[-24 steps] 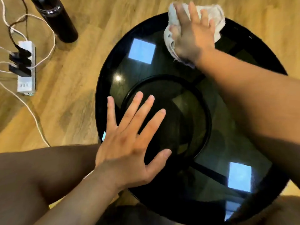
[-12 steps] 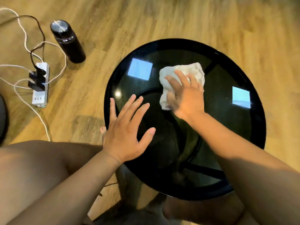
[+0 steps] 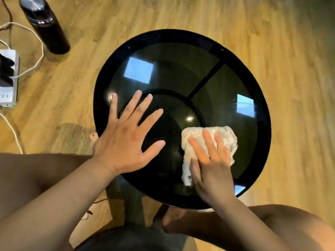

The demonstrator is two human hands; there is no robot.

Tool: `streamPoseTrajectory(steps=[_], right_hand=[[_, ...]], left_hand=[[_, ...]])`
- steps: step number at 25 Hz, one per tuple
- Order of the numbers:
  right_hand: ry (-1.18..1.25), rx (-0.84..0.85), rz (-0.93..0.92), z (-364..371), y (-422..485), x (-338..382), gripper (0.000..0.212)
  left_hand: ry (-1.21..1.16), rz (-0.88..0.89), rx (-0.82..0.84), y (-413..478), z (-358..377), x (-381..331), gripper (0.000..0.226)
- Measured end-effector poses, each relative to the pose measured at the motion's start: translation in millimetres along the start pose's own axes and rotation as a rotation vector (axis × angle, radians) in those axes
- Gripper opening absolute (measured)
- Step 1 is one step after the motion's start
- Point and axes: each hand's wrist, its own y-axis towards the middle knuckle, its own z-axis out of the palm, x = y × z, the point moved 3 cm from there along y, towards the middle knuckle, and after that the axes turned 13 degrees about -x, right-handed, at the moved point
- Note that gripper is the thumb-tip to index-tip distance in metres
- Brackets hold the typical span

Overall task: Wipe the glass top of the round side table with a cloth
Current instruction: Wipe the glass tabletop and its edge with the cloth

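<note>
White cloth (image 3: 227, 137) under right hand (image 3: 212, 171)

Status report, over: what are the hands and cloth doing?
Left hand flat on glass top. Right hand pressing cloth on glass, near right side. Bottle on floor, not in the way.

The wooden floor (image 3: 272, 37) carries a round side table (image 3: 181, 35) with a black rim and a dark glass top (image 3: 181, 75). On the glass, a crumpled white cloth (image 3: 227, 139) lies at about 4 o'clock, pressed down by the flat fingers of the right hand (image 3: 212, 169). The left hand (image 3: 123, 142) rests spread and flat at 8 o'clock. On the floor, well apart from the table, a dark bottle (image 3: 46, 28) stands at 10 o'clock, and a white power strip (image 3: 8, 87) with looping cables (image 3: 39, 57) lies at 9 o'clock.
</note>
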Motion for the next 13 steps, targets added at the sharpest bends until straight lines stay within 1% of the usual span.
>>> streamPoseTrajectory(steps=[1, 2, 5, 6, 8, 10, 13], right_hand=[[-0.04, 0.018, -0.024, 5, 35, -4, 0.059], [-0.037, 0.001, -0.015, 10, 71, -8, 0.06], [0.036, -0.114, 0.043, 4, 205, -25, 0.06], [0.02, -0.121, 0.037, 1, 249, -28, 0.06], [-0.02, -0.113, 0.015, 2, 309, -32, 0.057], [-0.029, -0.121, 0.022, 7, 333, -32, 0.054], [-0.02, -0.141, 0.07, 6, 323, -29, 0.054]], left_hand=[[0.011, 0.012, 0.013, 1, 1, 1, 0.071], [0.014, 0.023, 0.025, 2, 2, 1, 0.072], [0.003, 0.028, 0.058, 2, 5, 3, 0.074], [0.009, 0.033, 0.075, 3, 6, 3, 0.074], [0.027, 0.05, 0.103, 3, 8, 1, 0.075], [0.046, 0.037, 0.114, 3, 9, 3, 0.076], [0.07, 0.014, 0.12, 4, 6, 1, 0.074]])
